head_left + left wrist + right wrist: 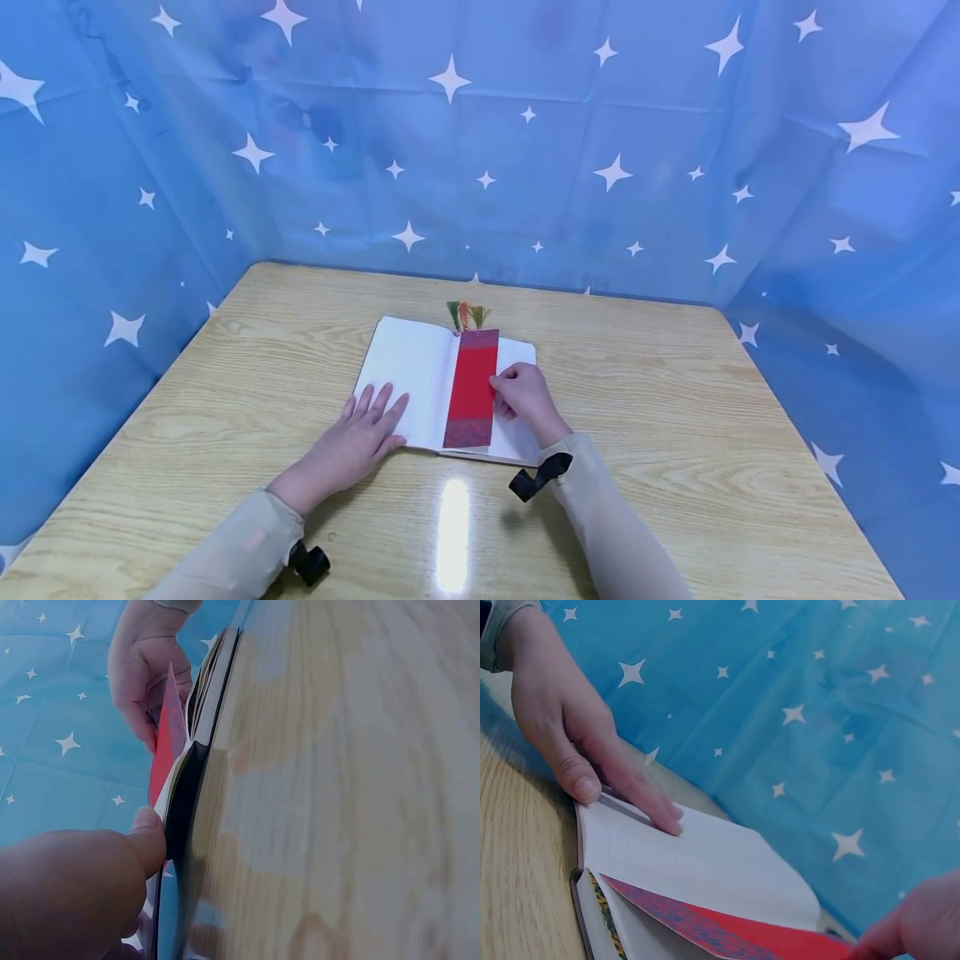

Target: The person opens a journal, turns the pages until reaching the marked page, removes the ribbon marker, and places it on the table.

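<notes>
Over the open notebook [519, 352], the right hand [527, 400] pinches the red bookmark [473, 383] by its edge, best guided gently while the spread, non-grasping left hand [356, 443] steadies the left page [411, 358].

A red strip [474, 382] with patterned purplish ends rests tilted over an open, white-paged notebook [408, 358].
</notes>
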Demonstrator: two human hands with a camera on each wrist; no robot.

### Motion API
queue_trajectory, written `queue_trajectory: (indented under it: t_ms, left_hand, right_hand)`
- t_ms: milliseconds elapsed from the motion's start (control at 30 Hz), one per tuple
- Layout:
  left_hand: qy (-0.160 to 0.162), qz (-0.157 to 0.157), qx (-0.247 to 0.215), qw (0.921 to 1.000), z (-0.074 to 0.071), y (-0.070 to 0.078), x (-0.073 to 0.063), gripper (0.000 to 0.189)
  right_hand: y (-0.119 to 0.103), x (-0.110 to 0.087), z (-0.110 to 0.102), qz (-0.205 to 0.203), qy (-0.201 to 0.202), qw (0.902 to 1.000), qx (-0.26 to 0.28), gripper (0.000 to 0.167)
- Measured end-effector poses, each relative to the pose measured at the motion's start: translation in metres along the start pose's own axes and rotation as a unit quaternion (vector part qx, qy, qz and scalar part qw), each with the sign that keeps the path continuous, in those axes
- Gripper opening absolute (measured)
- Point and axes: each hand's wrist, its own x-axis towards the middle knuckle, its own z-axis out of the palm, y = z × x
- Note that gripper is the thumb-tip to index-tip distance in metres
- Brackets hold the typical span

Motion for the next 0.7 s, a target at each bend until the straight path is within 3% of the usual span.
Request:
queue_trajectory:
  t_ms: [233, 400, 700]
  left_hand:
    - [-0.004, -0.008, -0.006, 0.9999, 0.001, -0.001, -0.001, 0.058]
    - [-0.010, -0.010, -0.013, 0.9998, 0.001, -0.001, -0.001, 0.059]
    - [-0.022, -0.017, -0.023, 0.9993, 0.006, 0.000, 0.000, 0.061]
  right_hand:
    - [0.004, -0.002, -0.011, 0.039, -0.001, 0.9947, 0.095, 0.018]
    - [0.010, -0.003, -0.020, 0.057, -0.007, 0.9922, 0.110, 0.020]
    - [0.020, -0.007, -0.035, 0.048, -0.010, 0.9880, 0.147, 0.022]
